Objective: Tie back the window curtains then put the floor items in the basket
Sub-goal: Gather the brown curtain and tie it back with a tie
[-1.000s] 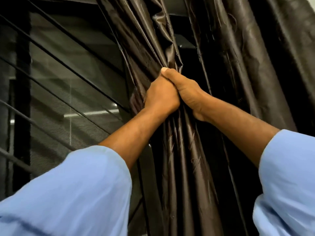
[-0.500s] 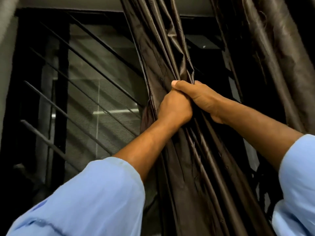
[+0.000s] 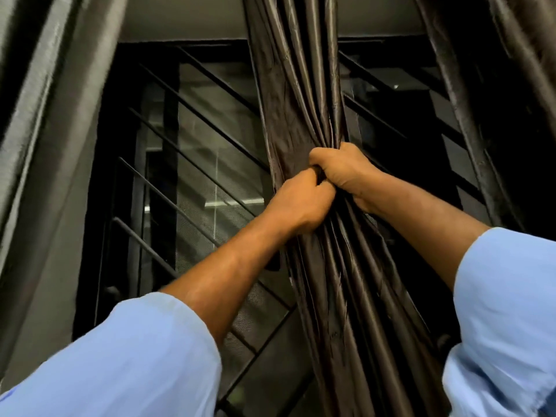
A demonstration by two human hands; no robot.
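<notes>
A dark brown, shiny curtain [image 3: 296, 94] hangs down the middle of the view, bunched into a narrow bundle of folds at hand height. My left hand [image 3: 296, 203] is clenched around the bundle from the left. Just above and to the right, my right hand [image 3: 346, 173] grips the same bundle, its fingers wrapped over the folds and touching the left hand. Below the hands the fabric fans out again. No tie, basket or floor items are in view.
Behind the curtain is a window [image 3: 198, 164] with black diagonal bars and mesh. A second dark curtain panel [image 3: 493, 115] hangs at the right. A grey curtain or wall edge [image 3: 39, 130] runs along the left.
The view has tilted and swung, so the window frame and left edge now show. Both hands stay clenched on the curtain, which looks gathered tighter, with the right hand's fingers curled further over.
</notes>
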